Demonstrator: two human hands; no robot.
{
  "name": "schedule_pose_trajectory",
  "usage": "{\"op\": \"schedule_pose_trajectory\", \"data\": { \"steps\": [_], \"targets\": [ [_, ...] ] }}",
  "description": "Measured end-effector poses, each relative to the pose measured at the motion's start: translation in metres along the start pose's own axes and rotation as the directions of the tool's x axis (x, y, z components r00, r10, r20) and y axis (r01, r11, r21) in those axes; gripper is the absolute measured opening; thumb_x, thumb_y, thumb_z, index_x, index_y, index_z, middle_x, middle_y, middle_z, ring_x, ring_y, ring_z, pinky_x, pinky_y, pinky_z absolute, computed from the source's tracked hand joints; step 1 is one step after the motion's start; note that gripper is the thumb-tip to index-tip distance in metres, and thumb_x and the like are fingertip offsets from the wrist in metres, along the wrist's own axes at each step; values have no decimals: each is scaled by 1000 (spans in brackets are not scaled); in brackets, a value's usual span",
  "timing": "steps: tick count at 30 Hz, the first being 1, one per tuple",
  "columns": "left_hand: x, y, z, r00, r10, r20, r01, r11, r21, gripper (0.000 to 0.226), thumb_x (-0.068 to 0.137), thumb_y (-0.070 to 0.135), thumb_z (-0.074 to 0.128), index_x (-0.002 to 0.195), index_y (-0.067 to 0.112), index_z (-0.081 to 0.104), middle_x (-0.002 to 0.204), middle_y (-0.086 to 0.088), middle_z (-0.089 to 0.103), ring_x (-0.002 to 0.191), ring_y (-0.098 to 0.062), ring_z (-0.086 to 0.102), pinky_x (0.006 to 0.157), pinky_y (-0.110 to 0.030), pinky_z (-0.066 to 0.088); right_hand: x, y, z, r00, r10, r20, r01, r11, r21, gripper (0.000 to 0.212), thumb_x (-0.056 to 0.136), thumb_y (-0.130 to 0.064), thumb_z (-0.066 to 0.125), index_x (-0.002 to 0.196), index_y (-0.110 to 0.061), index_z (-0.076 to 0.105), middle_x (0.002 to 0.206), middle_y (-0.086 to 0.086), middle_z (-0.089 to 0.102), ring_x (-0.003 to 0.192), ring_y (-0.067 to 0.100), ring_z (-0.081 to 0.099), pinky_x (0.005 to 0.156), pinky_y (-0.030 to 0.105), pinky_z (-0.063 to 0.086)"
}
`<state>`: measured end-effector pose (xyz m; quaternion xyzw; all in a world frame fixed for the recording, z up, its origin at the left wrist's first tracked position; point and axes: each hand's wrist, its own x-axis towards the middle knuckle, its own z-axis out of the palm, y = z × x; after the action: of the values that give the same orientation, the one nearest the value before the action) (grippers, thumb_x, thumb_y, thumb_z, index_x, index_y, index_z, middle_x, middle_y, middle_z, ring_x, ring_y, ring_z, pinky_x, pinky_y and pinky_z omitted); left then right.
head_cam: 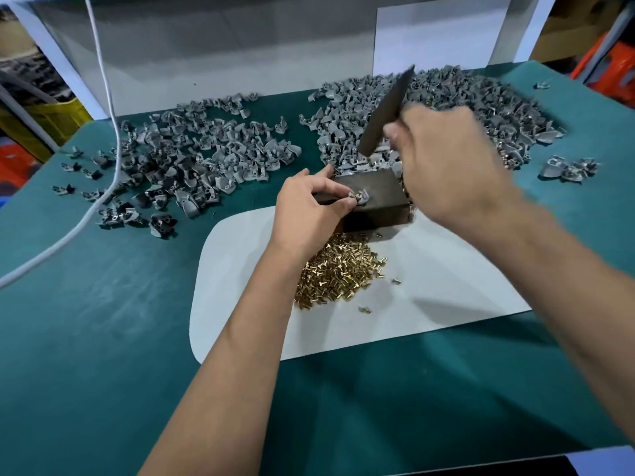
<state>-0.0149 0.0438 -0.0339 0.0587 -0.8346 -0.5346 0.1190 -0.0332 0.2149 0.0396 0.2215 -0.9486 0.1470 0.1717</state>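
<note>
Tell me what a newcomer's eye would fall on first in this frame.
At centre, the left hand pinches a small metal part on a dark block, while the right hand grips a dark flat bar raised above it. Then the heap of brass rivets on the white sheet in front of the block, and the grey metal parts spread across the green table behind.
</note>
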Motion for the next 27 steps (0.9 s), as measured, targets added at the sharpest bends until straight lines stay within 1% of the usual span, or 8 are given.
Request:
{"op": "schedule_pose_trajectory", "data": {
  "steps": [3,4,8,12,16,20,23,27],
  "targets": [
    [-1,4,1,1000,-3,3,3,1000,-10,24,83,8,82,81,31,78,147,-4,58,150,-20,33,125,-39,19,-4,-4,7,978,26,209,-13,998,-64,29,109,-36,37,104,-17,59,71,3,46,65,31,48,64,38,41],
    [-2,5,1,1000,-6,3,6,1000,-13,24,84,7,82,81,31,78,147,-4,58,150,-20,33,125,-39,19,-1,-3,2,975,30,222,-14,997,-73,29,109,-38,38,100,-19,58,73,5,50,68,32,52,66,39,44],
    [0,0,0,1000,-2,5,2,1000,-5,14,84,10,82,89,24,81,147,-2,58,150,-19,33,124,-37,18,3,2,-7,1000,17,-8,-17,1000,25,25,107,-39,42,98,-21,58,68,5,50,60,31,53,61,39,46],
    [-2,3,1,1000,-13,4,14,1000,-28,19,83,5,81,88,23,81,147,-5,58,151,-22,33,125,-40,19,-2,-4,7,977,-22,212,37,997,-70,27,109,-37,37,101,-21,57,87,12,60,76,37,53,67,39,41],
    [-3,3,0,1000,14,-8,-14,1000,4,19,82,8,82,85,26,80,146,-4,59,151,-21,32,126,-41,20,-1,11,-1,984,-2,177,8,999,-35,24,105,-42,45,96,-26,60,82,7,59,76,34,55,67,38,43],
    [-3,3,0,997,57,-46,-54,997,52,20,82,14,83,79,33,78,144,2,61,149,-16,34,125,-39,21,-10,50,-5,976,173,133,-173,985,-16,25,100,-42,59,83,-24,56,81,9,65,77,34,59,67,35,43],
    [-4,5,1,998,51,-35,-52,998,-31,22,85,15,80,76,35,77,142,1,62,148,-14,35,125,-43,20,-22,73,-4,926,307,221,-295,952,-83,26,92,-39,71,77,-19,62,78,10,67,76,35,60,65,36,48],
    [-4,8,-1,999,16,-34,-21,990,-142,27,87,12,78,71,34,77,139,2,65,147,-14,37,124,-45,19,-33,73,2,873,371,318,-325,927,-190,20,84,-34,76,73,-19,69,78,10,69,77,35,63,68,39,57]
  ]
}}
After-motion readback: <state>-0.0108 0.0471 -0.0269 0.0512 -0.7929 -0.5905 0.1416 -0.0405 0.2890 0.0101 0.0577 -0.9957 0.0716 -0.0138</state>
